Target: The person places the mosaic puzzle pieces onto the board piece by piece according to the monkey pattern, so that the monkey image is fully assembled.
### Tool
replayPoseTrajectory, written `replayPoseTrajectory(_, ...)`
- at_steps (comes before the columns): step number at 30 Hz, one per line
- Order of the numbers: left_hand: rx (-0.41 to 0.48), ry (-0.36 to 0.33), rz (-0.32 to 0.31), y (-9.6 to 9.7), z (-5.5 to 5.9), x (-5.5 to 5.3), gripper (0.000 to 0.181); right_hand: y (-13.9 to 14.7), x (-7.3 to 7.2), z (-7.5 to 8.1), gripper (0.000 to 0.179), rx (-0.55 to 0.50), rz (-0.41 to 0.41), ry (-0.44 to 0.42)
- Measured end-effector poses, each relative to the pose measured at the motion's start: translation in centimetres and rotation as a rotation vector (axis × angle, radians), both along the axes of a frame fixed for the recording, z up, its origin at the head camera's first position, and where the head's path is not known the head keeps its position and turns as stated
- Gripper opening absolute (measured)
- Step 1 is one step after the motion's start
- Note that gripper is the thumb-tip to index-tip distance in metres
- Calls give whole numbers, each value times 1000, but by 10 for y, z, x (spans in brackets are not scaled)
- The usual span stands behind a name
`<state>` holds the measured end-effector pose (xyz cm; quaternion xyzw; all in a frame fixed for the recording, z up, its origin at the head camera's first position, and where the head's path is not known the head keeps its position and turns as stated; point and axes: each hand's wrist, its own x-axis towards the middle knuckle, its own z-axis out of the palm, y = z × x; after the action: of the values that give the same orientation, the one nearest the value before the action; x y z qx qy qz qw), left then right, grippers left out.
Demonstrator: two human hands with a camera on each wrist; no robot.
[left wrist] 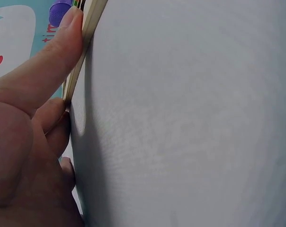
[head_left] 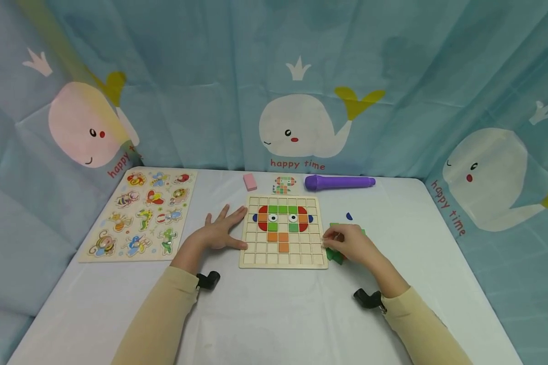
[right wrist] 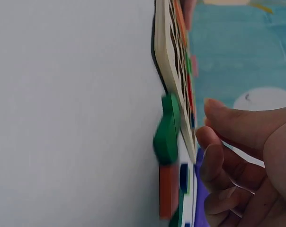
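Observation:
A square wooden grid board [head_left: 258, 258] lies mid-table, with red, green, orange and blue pieces and two eye tiles set in its cells. My left hand [head_left: 218, 232] is spread at its left side, with thumb and fingertips touching the edge. In the left wrist view, the thumb [left wrist: 62, 52] lies against the board's rim. My right hand [head_left: 349, 242] is at the right edge, above loose green pieces [head_left: 334, 255]. Its thumb and index fingertips are close together; I cannot tell whether a small piece is between them. In the right wrist view, green pieces [right wrist: 167, 132] and an orange-red piece [right wrist: 168, 191] lie beside the board.
An insect picture puzzle [head_left: 141, 220] lies at the left. Behind the grid board are a pink block [head_left: 249, 182], a pattern card [head_left: 284, 185] and a purple microphone-shaped stick [head_left: 342, 183]. A blue half-round piece [head_left: 349, 216] lies beyond my right hand. A whale-print curtain [head_left: 201, 126] surrounds the table.

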<state>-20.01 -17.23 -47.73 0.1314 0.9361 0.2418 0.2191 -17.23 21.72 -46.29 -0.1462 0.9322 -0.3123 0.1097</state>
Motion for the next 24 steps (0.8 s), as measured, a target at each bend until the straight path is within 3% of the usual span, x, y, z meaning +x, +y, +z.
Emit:
replayPoseTrajectory(4, 8, -3, 5, -1, 0, 1, 115, 13, 2, 1, 17, 4, -15, -43)
replayPoseTrajectory(13, -1, 5, 2, -1, -2, 0, 117, 47, 6, 1, 19, 28, 81, -96)
replayPoseTrajectory(16, 5, 1, -1, 0, -2, 0, 116, 51, 7, 0, 21, 46, 102, -92)
replayPoseTrajectory(24, 2, 6, 2, 0, -5, -1, 117, 49, 4, 0, 23, 60, 67, -75)
